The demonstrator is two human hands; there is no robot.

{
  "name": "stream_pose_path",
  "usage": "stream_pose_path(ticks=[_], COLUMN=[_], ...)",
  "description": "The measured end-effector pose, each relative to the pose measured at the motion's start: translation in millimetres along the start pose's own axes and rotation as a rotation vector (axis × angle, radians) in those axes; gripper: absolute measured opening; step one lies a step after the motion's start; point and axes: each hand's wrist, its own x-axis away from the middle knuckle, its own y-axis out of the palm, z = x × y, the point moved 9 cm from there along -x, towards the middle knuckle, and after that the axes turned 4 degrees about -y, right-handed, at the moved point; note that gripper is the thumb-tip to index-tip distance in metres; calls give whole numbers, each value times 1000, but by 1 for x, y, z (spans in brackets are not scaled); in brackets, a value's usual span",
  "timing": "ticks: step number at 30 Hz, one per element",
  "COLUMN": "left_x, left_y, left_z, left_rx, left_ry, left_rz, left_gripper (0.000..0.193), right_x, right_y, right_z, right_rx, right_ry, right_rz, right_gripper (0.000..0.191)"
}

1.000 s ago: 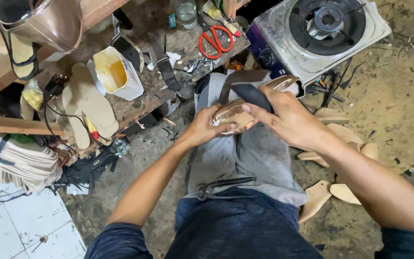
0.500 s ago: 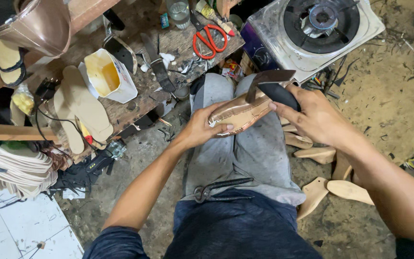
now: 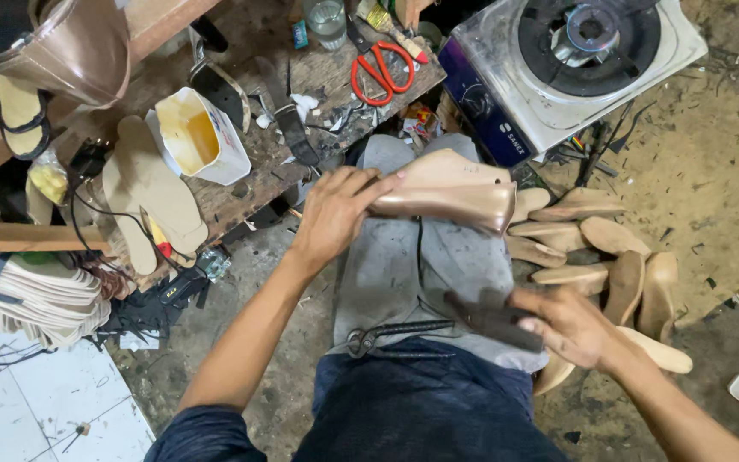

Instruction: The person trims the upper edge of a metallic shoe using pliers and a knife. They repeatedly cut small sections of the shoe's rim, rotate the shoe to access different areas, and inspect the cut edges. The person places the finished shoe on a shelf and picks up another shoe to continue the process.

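The left hand [image 3: 335,214] closes around the wedge heel [image 3: 446,192] resting on the knee; it looks stiff, light and smooth. The right hand [image 3: 570,325], blurred, grips a dark tool [image 3: 489,315].

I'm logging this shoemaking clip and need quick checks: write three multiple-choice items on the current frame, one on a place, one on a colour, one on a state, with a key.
1. Where do the pliers lie?
A. on the person's lap
B. on the gas stove
C. in the white container

2. What colour are the handles of the scissors on the wooden bench?
A. blue
B. red
C. yellow

3. What is the left hand doing?
A. resting empty on the floor
B. gripping the scissors
C. holding the tan wedge sole over the knee

Key: 1 A, the pliers rest across the grey cloth on the thighs. 2 B, the handle loops are plainly red. 3 C, its fingers lie on the sole's end, while the right hand holds a dark, blurred tool lower down.
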Motion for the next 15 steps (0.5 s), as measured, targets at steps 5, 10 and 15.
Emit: stream_pose_path(ticks=[5,10,15], left_x=[9,13,30], left_y=[-1,15,55], left_z=[4,-4,-42], left_rx=[157,230,1319], left_ry=[134,132,-606], left_rz=[96,147,575], left_gripper=[62,69,70], right_x=[4,-52,-56], right_y=[-14,-41,-5], right_z=[5,51,33], right_rx=[76,-514,-621], right_ry=[52,163,431], right_rz=[435,515,681], right_gripper=[33,42,44])
